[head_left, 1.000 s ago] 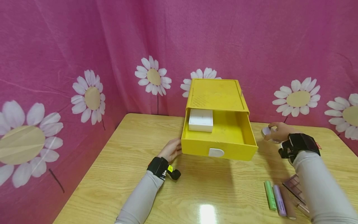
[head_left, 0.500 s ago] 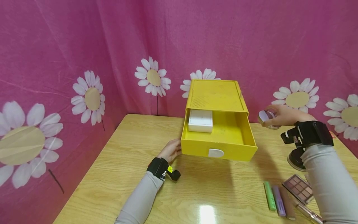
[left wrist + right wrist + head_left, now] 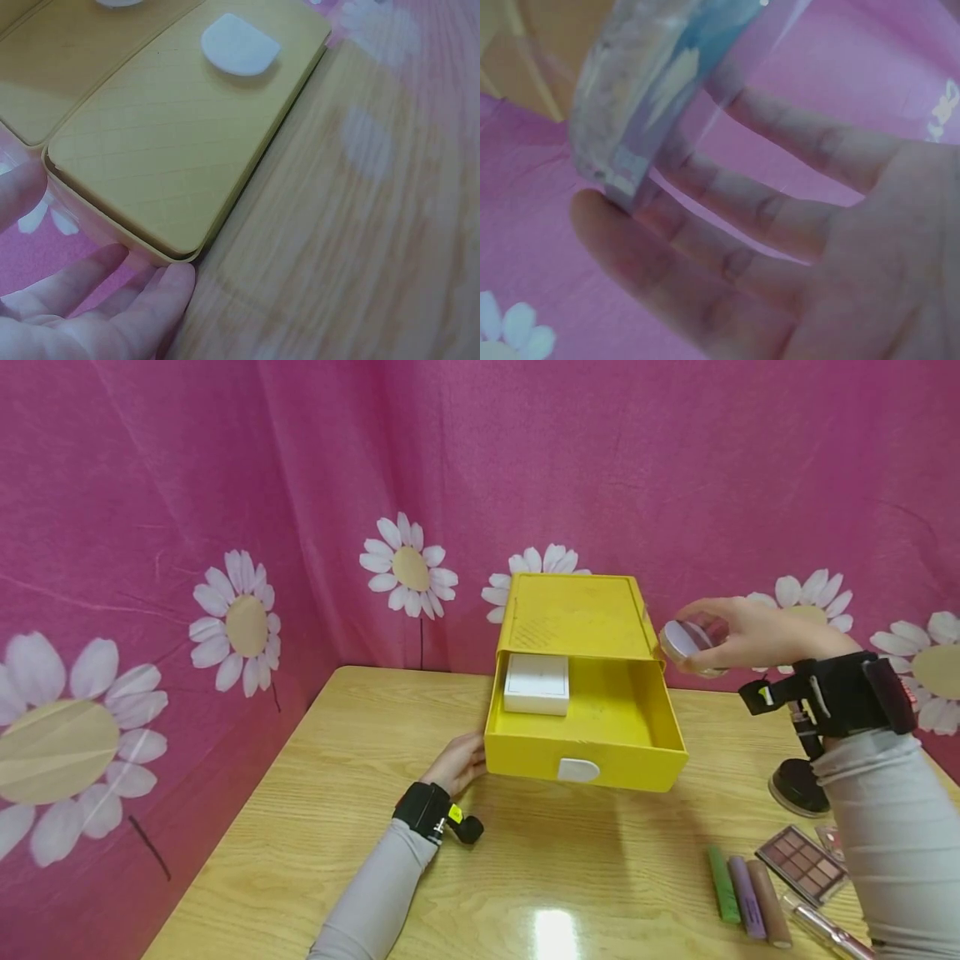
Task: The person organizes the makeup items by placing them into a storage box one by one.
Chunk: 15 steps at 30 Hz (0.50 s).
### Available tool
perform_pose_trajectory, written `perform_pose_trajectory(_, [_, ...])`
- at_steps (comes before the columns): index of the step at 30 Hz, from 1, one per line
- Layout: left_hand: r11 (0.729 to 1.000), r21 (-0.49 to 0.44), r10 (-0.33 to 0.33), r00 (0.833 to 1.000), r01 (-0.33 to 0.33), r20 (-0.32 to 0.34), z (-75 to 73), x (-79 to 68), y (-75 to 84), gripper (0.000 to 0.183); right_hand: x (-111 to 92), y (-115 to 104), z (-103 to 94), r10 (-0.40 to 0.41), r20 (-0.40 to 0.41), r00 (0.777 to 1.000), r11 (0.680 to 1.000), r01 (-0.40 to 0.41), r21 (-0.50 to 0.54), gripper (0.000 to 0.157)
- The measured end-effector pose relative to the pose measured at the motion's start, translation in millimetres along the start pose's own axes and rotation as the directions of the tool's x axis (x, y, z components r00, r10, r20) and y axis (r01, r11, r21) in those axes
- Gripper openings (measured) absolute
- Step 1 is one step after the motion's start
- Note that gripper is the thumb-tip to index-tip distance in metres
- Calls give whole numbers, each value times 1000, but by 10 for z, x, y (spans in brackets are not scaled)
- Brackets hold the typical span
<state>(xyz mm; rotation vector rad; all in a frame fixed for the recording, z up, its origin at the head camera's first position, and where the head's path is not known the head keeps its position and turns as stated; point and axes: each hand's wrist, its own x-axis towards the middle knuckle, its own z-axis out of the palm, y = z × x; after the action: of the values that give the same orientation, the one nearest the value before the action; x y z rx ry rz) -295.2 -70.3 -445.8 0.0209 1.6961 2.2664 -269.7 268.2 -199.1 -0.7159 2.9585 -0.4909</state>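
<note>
A yellow drawer unit [image 3: 577, 610] stands on the table with its upper drawer [image 3: 525, 757] pulled out. Inside that drawer, a white box [image 3: 537, 683] lies at the left. My left hand [image 3: 455, 764] rests against the unit's left side; in the left wrist view its fingertips [image 3: 178, 277] touch the edge beside a closed drawer front [image 3: 165, 135] with a white handle [image 3: 238, 45]. To the right of the unit, my right hand [image 3: 761, 631] holds a round clear-sided case with a pale lid [image 3: 681, 640], tilted and raised off the table, between thumb and fingers.
On the right of the table lie a green tube [image 3: 723, 885], a purple tube [image 3: 747, 897], a brown tube [image 3: 770, 903], an eyeshadow palette [image 3: 802, 864] and a slim shiny tube [image 3: 825, 928]. Behind them sits a round black case [image 3: 799, 787]. A pink flowered curtain [image 3: 465, 460] hangs behind.
My right hand has lifted the round case from the table and brought it left, up to the unit's right side. The left hand and the drawer stay in place.
</note>
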Motion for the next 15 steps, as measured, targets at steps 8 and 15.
perform_pose_trajectory(8, [999,-2,52,998,-52,42,-128,163,-178,37,61,-392,-70,-73,82,994,997,75,-30,61])
perform_pose_trajectory(15, [999,8,31,999,-31,18,-69,79,-100,39,177,-682,-40,-118,182,976,991,127,-39,61])
